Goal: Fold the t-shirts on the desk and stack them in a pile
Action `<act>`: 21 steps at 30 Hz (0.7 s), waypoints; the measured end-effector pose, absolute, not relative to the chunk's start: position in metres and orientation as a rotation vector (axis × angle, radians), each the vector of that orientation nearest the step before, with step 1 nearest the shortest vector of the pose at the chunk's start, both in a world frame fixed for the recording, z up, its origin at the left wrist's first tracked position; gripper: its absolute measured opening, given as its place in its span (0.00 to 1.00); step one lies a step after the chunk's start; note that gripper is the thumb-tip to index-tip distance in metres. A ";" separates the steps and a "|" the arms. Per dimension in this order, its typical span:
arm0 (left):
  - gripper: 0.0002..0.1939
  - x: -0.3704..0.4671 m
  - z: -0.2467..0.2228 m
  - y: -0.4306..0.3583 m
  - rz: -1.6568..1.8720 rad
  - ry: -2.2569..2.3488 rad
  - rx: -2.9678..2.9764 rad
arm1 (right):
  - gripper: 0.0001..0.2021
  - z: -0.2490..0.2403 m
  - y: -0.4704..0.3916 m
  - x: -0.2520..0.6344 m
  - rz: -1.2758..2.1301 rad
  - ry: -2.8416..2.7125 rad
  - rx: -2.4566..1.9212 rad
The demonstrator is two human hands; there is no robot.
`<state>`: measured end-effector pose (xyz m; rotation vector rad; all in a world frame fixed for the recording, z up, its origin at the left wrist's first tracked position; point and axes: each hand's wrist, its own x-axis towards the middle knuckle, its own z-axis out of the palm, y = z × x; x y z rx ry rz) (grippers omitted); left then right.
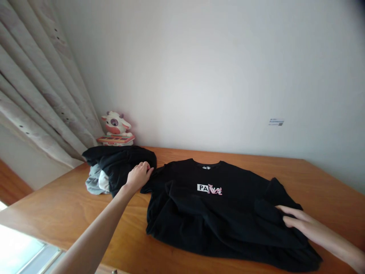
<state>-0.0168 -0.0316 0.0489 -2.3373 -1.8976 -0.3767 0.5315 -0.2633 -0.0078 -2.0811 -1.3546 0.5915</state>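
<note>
A black T-shirt point(205, 224) lies front up on the wooden surface, its collar toward the wall and its lower part rumpled. Its chest carries a white and pink print reading "PAWS". My left hand point(139, 176) is closed, with curled fingers between the shirt's left-side sleeve and a dark clothes pile point(116, 161); what the fingertips hold, if anything, is hidden. On the other side, my right hand point(293, 217) pinches a fold of the shirt near the right-side sleeve, the fingertips partly buried in the cloth.
Grey and white cloth point(98, 182) pokes out from under the dark pile. Behind it stands a cow-shaped toy point(115, 127) with a keyboard, close to the curtain point(37, 76). A wall bounds the back of the wooden tabletop point(122, 232). A small label point(276, 122) is on the wall.
</note>
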 end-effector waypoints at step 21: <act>0.24 0.038 0.019 -0.062 -0.464 -1.553 -2.995 | 0.25 -0.003 -0.257 0.548 0.588 -1.214 -2.179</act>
